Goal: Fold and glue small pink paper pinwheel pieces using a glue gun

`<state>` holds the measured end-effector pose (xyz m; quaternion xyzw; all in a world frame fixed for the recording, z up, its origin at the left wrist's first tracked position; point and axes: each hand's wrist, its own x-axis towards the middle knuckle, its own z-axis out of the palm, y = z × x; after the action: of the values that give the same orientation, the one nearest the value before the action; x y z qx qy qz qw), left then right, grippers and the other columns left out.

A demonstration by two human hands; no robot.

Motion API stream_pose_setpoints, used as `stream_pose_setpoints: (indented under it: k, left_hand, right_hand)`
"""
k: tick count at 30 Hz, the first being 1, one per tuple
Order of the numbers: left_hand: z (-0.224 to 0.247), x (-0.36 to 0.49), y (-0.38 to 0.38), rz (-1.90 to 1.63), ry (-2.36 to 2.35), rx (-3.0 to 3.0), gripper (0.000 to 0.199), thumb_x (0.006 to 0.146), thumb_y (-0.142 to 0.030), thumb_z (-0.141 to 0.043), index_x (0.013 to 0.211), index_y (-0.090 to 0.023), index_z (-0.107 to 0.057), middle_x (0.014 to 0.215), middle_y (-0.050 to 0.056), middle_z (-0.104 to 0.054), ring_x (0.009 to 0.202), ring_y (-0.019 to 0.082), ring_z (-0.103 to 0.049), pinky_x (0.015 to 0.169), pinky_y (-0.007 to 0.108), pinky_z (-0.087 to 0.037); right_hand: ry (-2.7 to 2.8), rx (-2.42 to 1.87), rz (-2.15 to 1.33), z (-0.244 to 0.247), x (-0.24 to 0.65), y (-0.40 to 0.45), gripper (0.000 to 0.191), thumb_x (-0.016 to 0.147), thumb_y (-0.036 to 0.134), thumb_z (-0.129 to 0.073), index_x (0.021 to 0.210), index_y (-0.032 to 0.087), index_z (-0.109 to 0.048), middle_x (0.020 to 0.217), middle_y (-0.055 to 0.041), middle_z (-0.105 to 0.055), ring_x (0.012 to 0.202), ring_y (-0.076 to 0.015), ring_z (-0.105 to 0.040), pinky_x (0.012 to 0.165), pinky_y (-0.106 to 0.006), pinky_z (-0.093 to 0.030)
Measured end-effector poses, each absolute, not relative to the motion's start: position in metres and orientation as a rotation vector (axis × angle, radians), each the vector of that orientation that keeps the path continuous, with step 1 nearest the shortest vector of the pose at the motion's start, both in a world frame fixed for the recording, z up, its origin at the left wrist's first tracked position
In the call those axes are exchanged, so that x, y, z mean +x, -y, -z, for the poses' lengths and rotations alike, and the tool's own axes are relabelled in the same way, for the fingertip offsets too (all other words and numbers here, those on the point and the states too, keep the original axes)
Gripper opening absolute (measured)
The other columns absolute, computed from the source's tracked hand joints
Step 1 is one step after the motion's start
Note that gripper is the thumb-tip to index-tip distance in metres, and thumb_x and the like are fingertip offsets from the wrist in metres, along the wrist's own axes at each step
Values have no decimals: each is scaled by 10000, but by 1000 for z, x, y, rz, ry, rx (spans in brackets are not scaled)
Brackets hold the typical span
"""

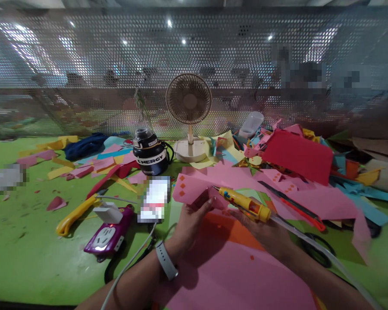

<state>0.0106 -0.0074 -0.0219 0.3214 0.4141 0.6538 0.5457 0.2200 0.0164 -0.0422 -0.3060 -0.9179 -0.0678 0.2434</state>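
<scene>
Pink paper (193,184) with orange diamond cut-outs is pinched between the thumb and fingers of my left hand (192,221). My right hand (267,230) is closed around a yellow pen-shaped tool (245,203) with coloured pictures on its barrel. The tool's dark narrow tip points left, close to my left thumb and the paper. A pale cord (317,246) trails from its back end down to the right. Some of my right fingers are hidden beneath the tool, near the paper's lower edge. Under both hands lie a large pink sheet (239,280) and an orange one (236,230).
A purple power strip (108,234), a yellow-handled cutter (76,215) and a blurred phone (154,200) lie at left. A black bottle (150,153) and a fan (189,101) stand behind. Paper scraps, a red sheet (299,153) and a black-and-red cutter (294,206) spread right.
</scene>
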Motion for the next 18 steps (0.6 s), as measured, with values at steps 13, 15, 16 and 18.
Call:
stream_pose_setpoints:
  k: [13,15,16,18]
  left_hand:
    - [26,10,7,-1558,-976,791,303,684,-306,-797,953,-199,-707,1005,70,-723,939,222,-645,879,381,-505]
    - [26,10,6,-1560,-967,792,297,689,-304,-794,954,-203,-708,1019,69,-723,950,221,-645,884,381,-505]
    - [26,10,6,-1558,-966,793,294,691,-304,-793,955,-204,-709,1022,68,-723,954,219,-645,886,379,-505]
    - [25,10,6,-1557,-967,794,296,689,-307,-794,955,-207,-709,1023,67,-724,956,215,-646,888,377,-503]
  right_hand:
    - [2337,-900,-199,62,233,-24,479,989,179,-269,1236,442,-584,1062,23,-719,992,-218,-688,808,-394,-627]
    - [2326,-907,-233,61,232,-24,478,1002,232,-230,1204,427,-616,1067,3,-715,1020,-238,-675,817,-440,-616]
    - [2311,-910,-284,60,231,-24,491,1006,261,-203,1188,417,-632,1067,-9,-712,1048,-248,-661,831,-463,-605]
    - [2229,-931,-470,58,228,-23,510,1006,334,-176,1143,395,-663,1052,-33,-708,1088,-260,-636,849,-488,-588]
